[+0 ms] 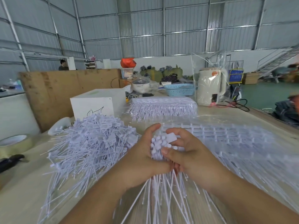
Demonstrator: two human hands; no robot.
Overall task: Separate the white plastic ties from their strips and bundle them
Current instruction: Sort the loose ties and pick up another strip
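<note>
Room: corrugated grey metal walls and roof on steel framing, a warehouse hall with a green floor and a metal staircase at far right.
Surface: pale wooden worktable (24,196), running from the near edge to a brown board partition (64,94) at far left.
Left hand (145,156): fingers curled round a bunch of loose white plastic ties (160,148), heads up and thin tails fanning down toward the near edge.
Right hand (186,151): thumb and fingers pinch the heads of the same bunch from the right, so both hands grip it together.
Step in hand: evening up the gathered ties into a bundle, by my reading.
Doing it well: keep the left palm as the cradle, tap or nudge the heads level with the right fingers, and hold the tails parallel so none slip out or cross.
Risk: splayed tails near the wrists may snag the strips beneath.
Unseparated stock: flat white strips of joined ties (226,135) lie just right of the hands; a plastic-wrapped stack of strips (163,105) sits farther back.
Separated stock: large heap of loose white ties (90,143) lies left of the hands.
Progress: partway, with plenty of strips left.
Other items: white box (93,104) behind the heap, roll of clear tape (14,143) at near left, blue perforated basket (179,89) and cream appliance in clear wrap (210,88) at the far end.
</note>
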